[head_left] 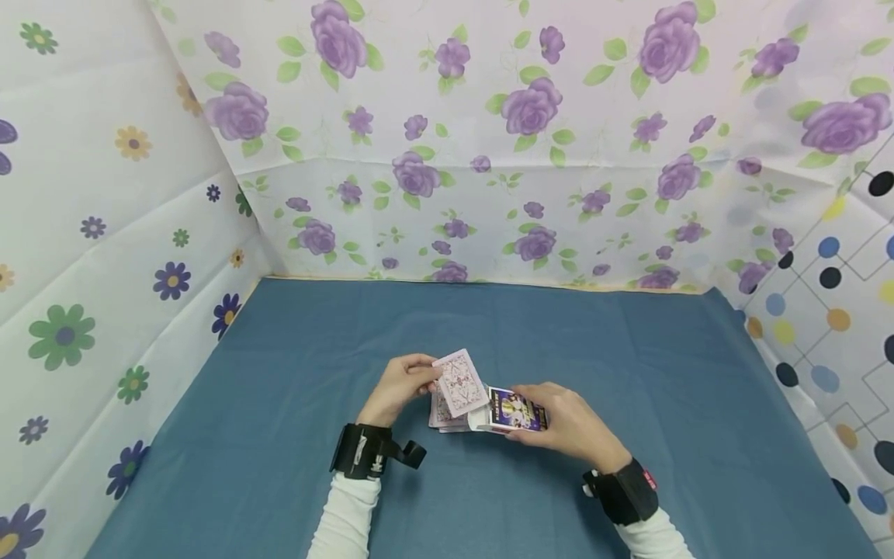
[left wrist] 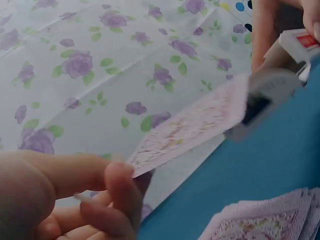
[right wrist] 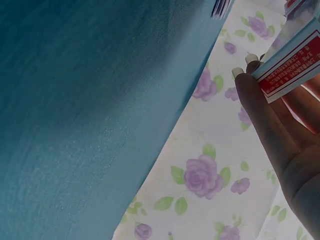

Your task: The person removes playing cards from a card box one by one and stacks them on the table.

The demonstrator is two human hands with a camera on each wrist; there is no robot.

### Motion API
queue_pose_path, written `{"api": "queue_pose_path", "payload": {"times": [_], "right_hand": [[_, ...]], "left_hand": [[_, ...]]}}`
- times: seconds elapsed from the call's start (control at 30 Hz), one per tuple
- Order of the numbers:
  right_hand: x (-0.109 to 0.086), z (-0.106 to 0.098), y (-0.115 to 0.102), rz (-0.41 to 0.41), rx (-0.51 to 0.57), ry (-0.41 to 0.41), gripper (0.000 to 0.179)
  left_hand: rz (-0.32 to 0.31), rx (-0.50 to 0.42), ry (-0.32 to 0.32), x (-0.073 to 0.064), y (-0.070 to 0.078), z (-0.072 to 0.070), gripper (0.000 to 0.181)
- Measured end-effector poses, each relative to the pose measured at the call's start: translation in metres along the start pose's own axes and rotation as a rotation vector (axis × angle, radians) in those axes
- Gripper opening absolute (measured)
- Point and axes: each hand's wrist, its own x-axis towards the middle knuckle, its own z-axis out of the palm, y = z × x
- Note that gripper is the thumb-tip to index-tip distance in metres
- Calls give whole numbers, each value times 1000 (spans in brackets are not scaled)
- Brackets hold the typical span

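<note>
My left hand (head_left: pixel 403 386) pinches a playing card (head_left: pixel 461 382) with a pink-and-red patterned back by its corner, thumb against fingers. That card tilts at the open end of a card box (head_left: pixel 517 410), whose flap (left wrist: pixel 272 87) stands out toward it. Around the box curls my right hand (head_left: pixel 569 419), thumb on one side and fingers on the other. A red printed panel (right wrist: pixel 295 67) of the box shows in the right wrist view. Below the raised card, a loose pile of playing cards (left wrist: pixel 260 222) lies on the table; the raised card partly covers it in the head view.
Blue cloth (head_left: pixel 293 341) covers the table. A floral curtain (head_left: pixel 433 155) hangs along the back edge, with patterned sheets at the left (head_left: pixel 105 256) and right (head_left: pixel 831 334). Black straps (head_left: pixel 359 452) circle both wrists.
</note>
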Motion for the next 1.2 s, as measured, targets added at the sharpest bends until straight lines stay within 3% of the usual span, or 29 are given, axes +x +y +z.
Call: {"api": "queue_pose_path", "payload": {"times": [0.13,0.23,0.47,0.93,1.2], "right_hand": [[-1,0,1,-4,-2,3,68],[-1,1,2,0,1,0,69],[-1,1,1,25,11,-28,70],[-2,2,2,45,31,-55,69],[-1,2,2,29,19,-44,70]], "left_hand": [[18,23,134,4,-8,0,24],[22,41,191,9,-18,-1,25],[35,94,252,18,-35,0,26],[152,409,383,14,-46,13,19],[181,439,383,15,-48,18,17]]}}
